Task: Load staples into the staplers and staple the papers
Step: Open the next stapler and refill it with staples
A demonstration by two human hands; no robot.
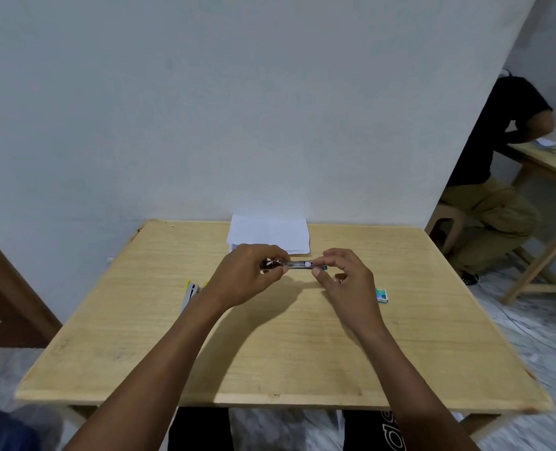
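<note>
The left grip [250, 271] pinches one end of a small stapler [297, 264], with its fingers curled round it. The right grip [345, 278] pinches the other end between thumb and first finger. The stapler lies level in the air, over the middle of the tabletop [270, 353]. Just behind it, a pile of white papers [270, 234] lies at the far edge. A yellow and white stapler [190, 292] lies toward the left edge, partly hidden by the left arm. A small green box [381, 294] lies toward the right edge.
</note>
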